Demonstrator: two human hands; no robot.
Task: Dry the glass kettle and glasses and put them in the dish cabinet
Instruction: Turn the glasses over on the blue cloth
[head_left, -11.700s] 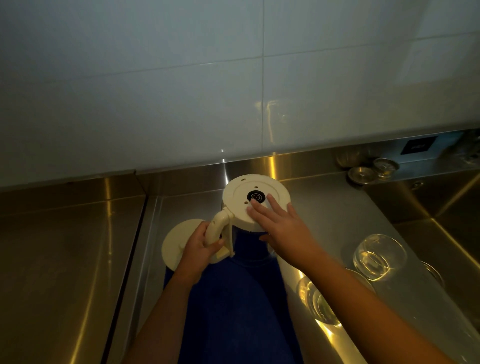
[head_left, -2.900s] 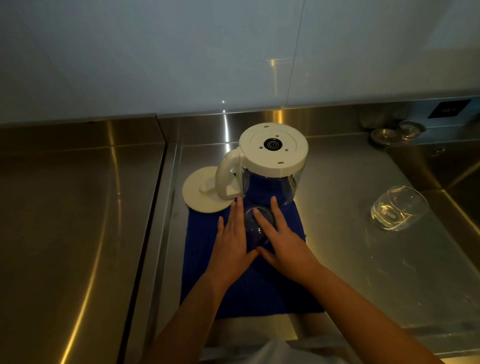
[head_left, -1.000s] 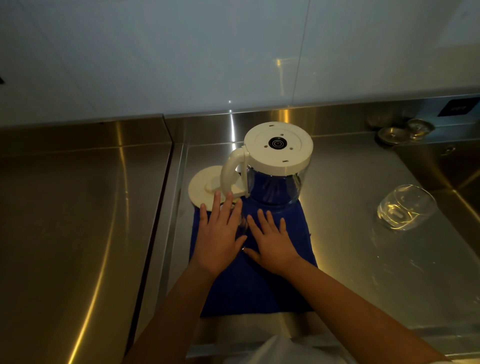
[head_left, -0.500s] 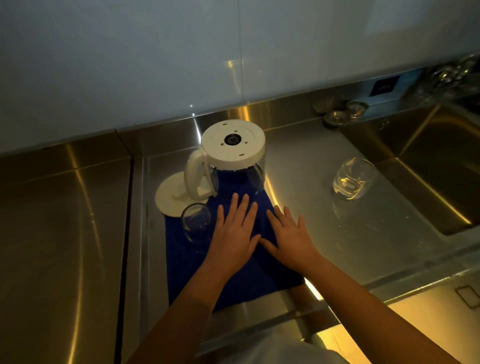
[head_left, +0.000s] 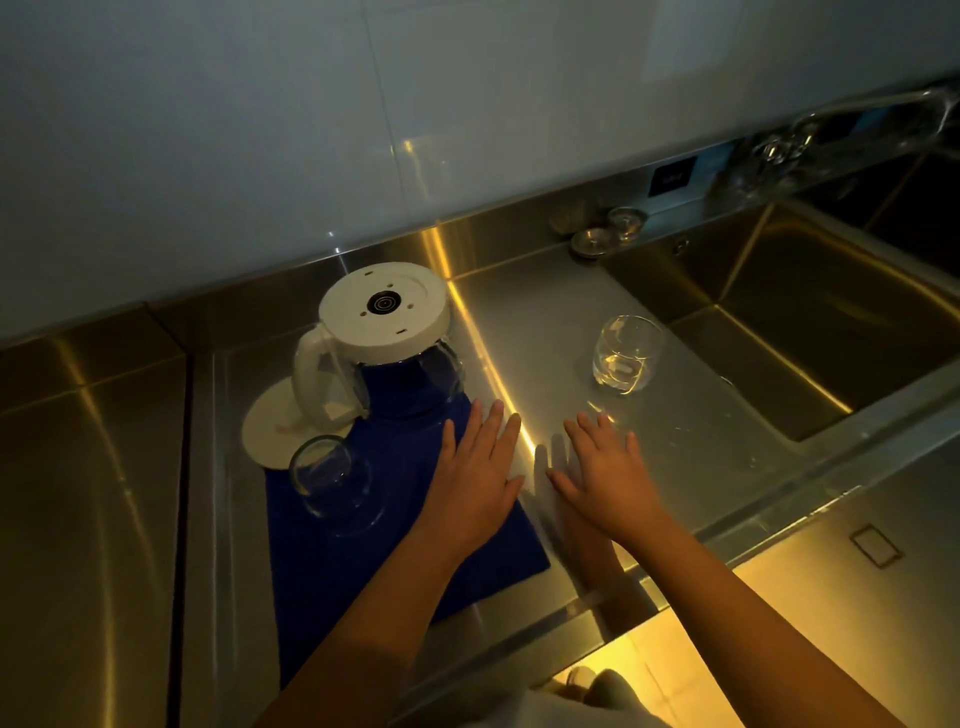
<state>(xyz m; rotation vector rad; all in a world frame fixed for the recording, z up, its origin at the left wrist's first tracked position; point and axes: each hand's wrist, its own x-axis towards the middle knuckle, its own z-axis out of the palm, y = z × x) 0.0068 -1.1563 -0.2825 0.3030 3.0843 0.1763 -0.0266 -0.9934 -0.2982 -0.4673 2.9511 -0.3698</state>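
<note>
The glass kettle stands upside down at the far end of a blue cloth, its white base up and white handle to the left. Its round white lid lies flat left of it. One clear glass sits mouth down on the cloth's left part. A second glass stands upright on the steel counter to the right. My left hand lies flat with straight fingers on the cloth's right edge. My right hand is spread flat over the bare counter, short of the upright glass.
A deep steel sink opens at the right, with a tap above it. Small metal strainer caps sit by the back ledge. A white tiled wall runs behind. A steel worktop stretches to the left.
My view has swung right and closer. My right hand has slid off the cloth onto the bare counter toward the upright glass; my left hand has shifted to the cloth's right edge.
</note>
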